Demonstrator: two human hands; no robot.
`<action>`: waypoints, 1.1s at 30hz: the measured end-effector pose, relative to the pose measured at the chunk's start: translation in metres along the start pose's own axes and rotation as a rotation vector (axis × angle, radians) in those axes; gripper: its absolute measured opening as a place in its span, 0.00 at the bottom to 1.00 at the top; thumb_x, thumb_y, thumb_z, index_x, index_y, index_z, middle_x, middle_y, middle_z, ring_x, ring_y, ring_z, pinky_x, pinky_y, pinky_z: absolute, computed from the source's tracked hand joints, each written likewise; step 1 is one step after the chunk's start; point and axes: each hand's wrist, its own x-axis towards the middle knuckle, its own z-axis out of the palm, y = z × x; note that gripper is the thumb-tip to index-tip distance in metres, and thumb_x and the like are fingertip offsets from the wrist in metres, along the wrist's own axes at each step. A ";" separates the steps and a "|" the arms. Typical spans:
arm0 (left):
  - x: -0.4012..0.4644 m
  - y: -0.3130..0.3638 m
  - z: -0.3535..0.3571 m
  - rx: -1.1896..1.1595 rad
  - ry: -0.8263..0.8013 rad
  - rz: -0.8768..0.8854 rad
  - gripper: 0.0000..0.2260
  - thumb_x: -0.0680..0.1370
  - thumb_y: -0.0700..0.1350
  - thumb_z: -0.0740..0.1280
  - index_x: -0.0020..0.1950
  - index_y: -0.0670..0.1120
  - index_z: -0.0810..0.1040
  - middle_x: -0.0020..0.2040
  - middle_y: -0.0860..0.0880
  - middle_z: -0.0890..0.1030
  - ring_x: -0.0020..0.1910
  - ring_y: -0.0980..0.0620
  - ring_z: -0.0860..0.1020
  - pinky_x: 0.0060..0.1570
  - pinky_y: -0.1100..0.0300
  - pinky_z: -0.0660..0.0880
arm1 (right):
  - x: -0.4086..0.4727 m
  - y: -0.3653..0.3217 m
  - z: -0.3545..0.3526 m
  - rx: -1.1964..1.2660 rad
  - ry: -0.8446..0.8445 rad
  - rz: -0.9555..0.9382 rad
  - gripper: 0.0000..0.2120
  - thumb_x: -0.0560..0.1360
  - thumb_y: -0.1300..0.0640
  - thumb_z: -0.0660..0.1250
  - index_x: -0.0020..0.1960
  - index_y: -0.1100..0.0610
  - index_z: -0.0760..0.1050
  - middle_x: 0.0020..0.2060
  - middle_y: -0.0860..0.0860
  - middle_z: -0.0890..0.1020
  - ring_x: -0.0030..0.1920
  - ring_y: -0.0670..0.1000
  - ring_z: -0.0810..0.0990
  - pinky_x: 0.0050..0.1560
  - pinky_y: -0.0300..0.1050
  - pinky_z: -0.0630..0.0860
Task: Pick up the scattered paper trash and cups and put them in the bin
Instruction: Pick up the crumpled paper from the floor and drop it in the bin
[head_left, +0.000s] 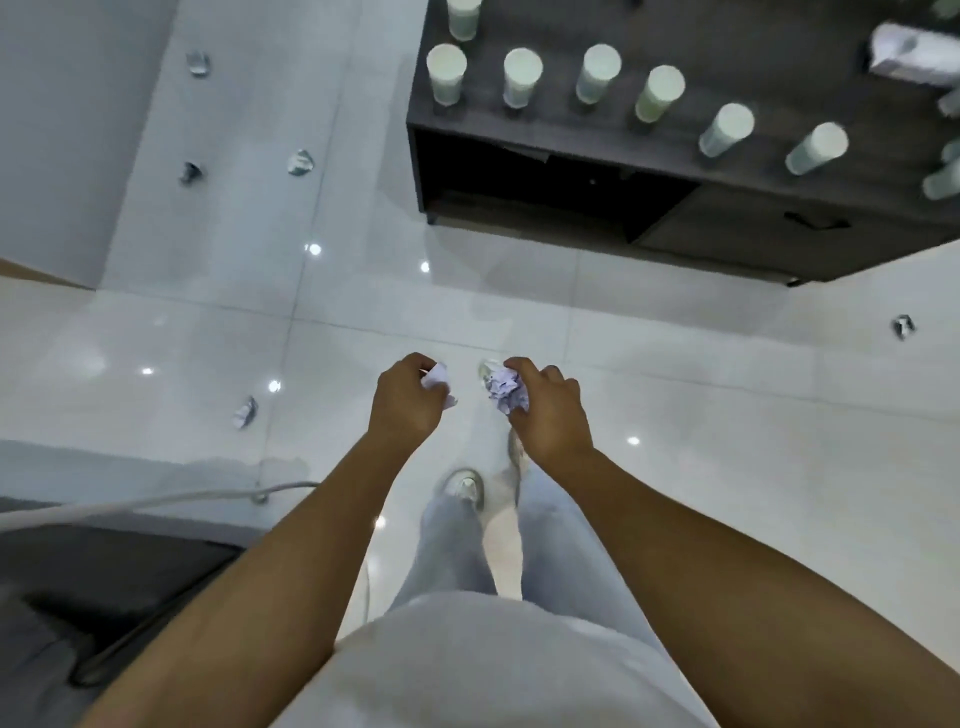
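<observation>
Both hands are full, left hand (402, 397) pinching a paper scrap (439, 379), right hand (545, 410) gripping a crumpled paper wad (505, 389), so grabbing more probably drops one.

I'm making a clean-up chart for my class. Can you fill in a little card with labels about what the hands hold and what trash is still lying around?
left hand: fingers curled round a crumpled paper
right hand: grips a paper ball
floor: five crumpled scraps still lying, for example near scrap and far scrap
dark cabinet: many paper cups standing on top, like this cup
bin: not in view
</observation>
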 end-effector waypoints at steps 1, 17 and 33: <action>-0.012 0.008 0.003 0.024 -0.031 0.018 0.03 0.74 0.37 0.62 0.43 0.39 0.75 0.38 0.48 0.80 0.32 0.66 0.80 0.28 0.76 0.66 | -0.016 0.006 -0.007 0.014 0.025 0.037 0.25 0.76 0.62 0.60 0.71 0.45 0.65 0.58 0.54 0.72 0.58 0.58 0.67 0.48 0.47 0.70; -0.180 0.112 0.204 0.536 -0.549 0.413 0.02 0.73 0.36 0.65 0.43 0.43 0.75 0.35 0.52 0.77 0.32 0.58 0.78 0.25 0.75 0.67 | -0.252 0.188 -0.077 0.354 0.467 0.511 0.18 0.75 0.62 0.63 0.63 0.51 0.72 0.48 0.57 0.74 0.48 0.61 0.75 0.48 0.48 0.74; -0.466 0.096 0.541 0.840 -0.942 0.720 0.03 0.72 0.35 0.65 0.44 0.40 0.77 0.39 0.48 0.79 0.36 0.55 0.79 0.29 0.76 0.69 | -0.547 0.473 -0.060 0.568 0.709 0.937 0.16 0.77 0.59 0.63 0.65 0.51 0.70 0.52 0.57 0.74 0.51 0.59 0.75 0.51 0.49 0.75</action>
